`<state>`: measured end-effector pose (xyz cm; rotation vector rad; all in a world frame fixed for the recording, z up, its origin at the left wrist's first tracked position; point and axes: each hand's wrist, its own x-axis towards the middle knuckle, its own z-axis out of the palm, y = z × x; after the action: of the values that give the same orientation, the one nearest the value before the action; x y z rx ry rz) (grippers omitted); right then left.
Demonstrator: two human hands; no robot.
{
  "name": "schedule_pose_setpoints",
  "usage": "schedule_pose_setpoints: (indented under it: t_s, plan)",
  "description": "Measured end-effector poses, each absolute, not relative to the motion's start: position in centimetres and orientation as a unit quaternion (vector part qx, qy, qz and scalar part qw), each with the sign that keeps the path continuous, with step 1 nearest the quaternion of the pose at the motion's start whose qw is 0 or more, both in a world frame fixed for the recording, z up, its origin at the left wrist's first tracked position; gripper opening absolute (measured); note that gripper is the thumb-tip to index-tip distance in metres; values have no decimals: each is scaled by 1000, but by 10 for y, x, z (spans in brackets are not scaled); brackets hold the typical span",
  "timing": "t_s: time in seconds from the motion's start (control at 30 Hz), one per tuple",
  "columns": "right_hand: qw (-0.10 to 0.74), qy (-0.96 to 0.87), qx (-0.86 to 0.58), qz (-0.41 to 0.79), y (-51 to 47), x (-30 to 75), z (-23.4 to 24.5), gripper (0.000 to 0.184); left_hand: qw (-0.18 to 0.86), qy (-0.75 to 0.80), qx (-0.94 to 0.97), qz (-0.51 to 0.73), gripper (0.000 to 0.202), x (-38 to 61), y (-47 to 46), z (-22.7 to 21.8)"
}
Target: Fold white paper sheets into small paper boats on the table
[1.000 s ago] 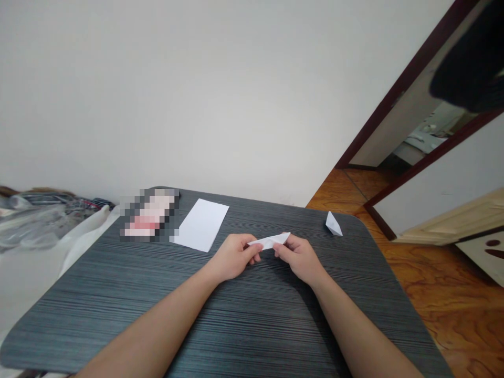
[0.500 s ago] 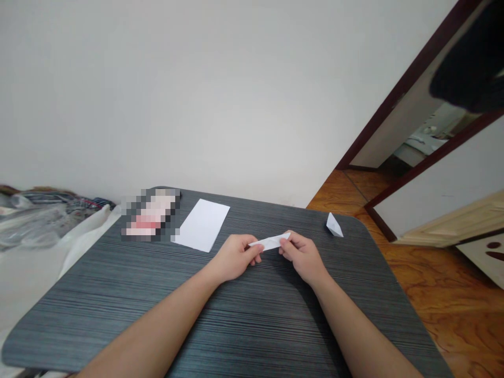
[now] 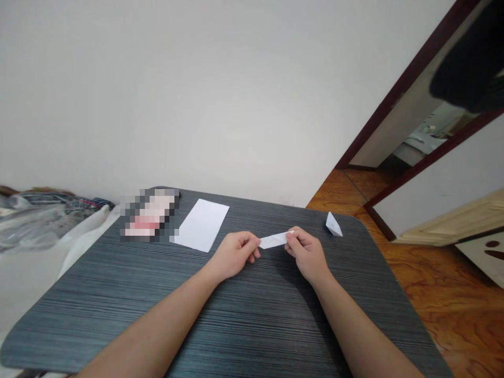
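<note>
Between my two hands a narrow strip of folded white paper (image 3: pixel 273 240) is stretched a little above the table. My left hand (image 3: pixel 236 253) pinches its left end between thumb and fingers. At the other end, my right hand (image 3: pixel 306 253) grips the paper the same way, thumb on the near face. The paper's two ends are hidden under the fingertips. To the right lies a small folded paper boat (image 3: pixel 334 224), apart from both hands. White sheets of paper (image 3: pixel 202 224) lie flat beyond my left hand.
A dark wood-grain table (image 3: pixel 244 325) stands against a pale wall (image 3: pixel 220 105). At its back left corner is a blurred, pixelated object (image 3: pixel 151 212). Plastic-wrapped things (image 3: pixel 35 220) are heaped off the left edge. Wooden floor (image 3: pixel 433 273) and a doorway lie to the right.
The folded paper has turned from a pointed shape to a flatter strip between my hands. Both hands have shifted slightly, the right one a little further right.
</note>
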<state>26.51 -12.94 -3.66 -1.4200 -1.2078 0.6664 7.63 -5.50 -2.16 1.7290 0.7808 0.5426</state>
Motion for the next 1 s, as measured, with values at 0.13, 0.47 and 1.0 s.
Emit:
schedule_pose_setpoints:
  t_s: [0.13, 0.47, 1.0]
  plan:
    - [546, -497, -603, 302, -129, 263, -38, 32, 549, 340, 724, 243, 33, 76, -54, -22]
    - [485, -530, -617, 321, -131, 262, -34, 25, 544, 323, 737, 236, 34, 76, -56, -20]
    - [460, -597, -551, 358, -130, 253, -27, 12, 544, 317, 753, 190, 30, 77, -60, -15]
